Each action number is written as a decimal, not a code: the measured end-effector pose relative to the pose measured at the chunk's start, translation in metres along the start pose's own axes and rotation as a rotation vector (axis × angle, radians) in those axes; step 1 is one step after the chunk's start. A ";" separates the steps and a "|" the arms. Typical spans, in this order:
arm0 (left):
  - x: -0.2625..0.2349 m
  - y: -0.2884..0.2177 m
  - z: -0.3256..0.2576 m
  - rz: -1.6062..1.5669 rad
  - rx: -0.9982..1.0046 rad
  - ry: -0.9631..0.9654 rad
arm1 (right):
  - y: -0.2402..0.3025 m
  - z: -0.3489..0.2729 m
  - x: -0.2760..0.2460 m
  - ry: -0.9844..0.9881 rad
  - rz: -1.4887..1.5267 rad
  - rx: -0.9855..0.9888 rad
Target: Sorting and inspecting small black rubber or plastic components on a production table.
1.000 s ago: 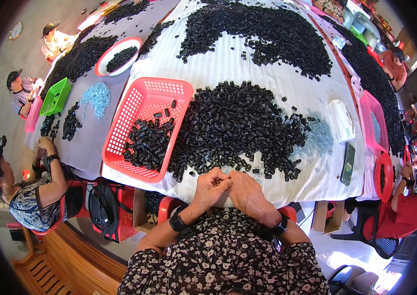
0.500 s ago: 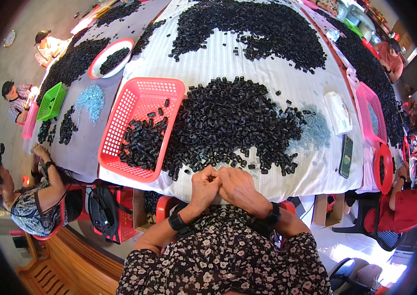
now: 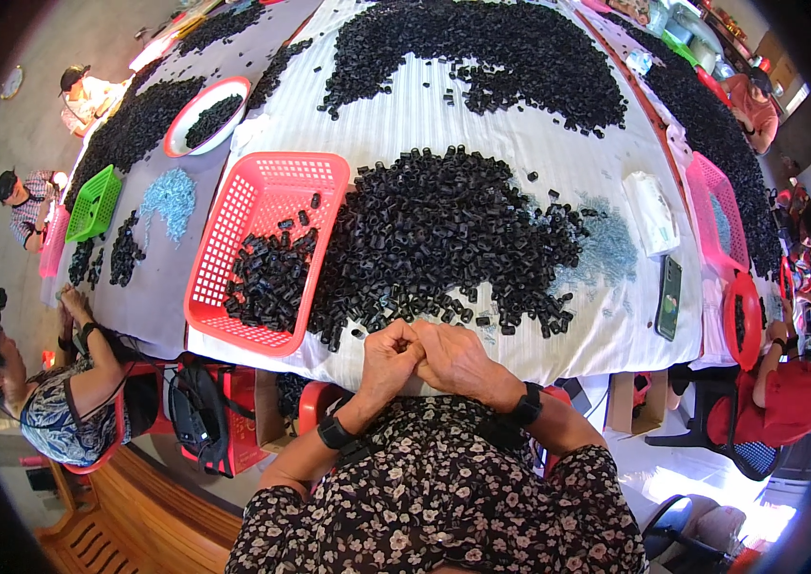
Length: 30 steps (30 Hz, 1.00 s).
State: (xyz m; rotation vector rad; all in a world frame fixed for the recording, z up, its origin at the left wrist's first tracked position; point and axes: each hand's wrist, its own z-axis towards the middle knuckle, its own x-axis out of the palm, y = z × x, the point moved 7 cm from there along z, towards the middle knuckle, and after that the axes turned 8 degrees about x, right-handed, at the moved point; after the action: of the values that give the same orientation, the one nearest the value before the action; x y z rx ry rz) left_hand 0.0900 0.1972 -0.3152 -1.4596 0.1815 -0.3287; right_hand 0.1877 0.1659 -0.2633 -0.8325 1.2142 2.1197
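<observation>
Both hands meet at the table's near edge, in front of a heap of small black plastic pieces. My left hand is closed, its fingertips pinched against those of the other hand. My right hand is closed too, with the fingers curled over. Whatever sits between the fingertips is hidden or too small to make out. To the left of the heap stands a pink-red plastic basket with more black pieces in its near part. A patch of small clear bluish pieces lies at the heap's right side.
A white packet and a dark phone lie on the right. Farther off spreads another black heap. A red-rimmed bowl and a green basket stand to the left. Several people sit around the tables.
The whole view has shifted slightly. My two hands stay together at the table edge, fingers changed only a little. The basket and heaps look the same.
</observation>
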 end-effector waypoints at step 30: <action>-0.061 -0.140 0.021 1.068 0.751 -0.221 | -0.061 -0.017 -0.072 -0.140 -0.186 0.312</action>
State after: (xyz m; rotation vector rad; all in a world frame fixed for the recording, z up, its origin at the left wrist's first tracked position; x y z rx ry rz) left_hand 0.0241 0.2258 -0.1785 -0.5043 0.5545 0.5884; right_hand 0.2830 0.1667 -0.2497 -0.6211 1.2961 1.7515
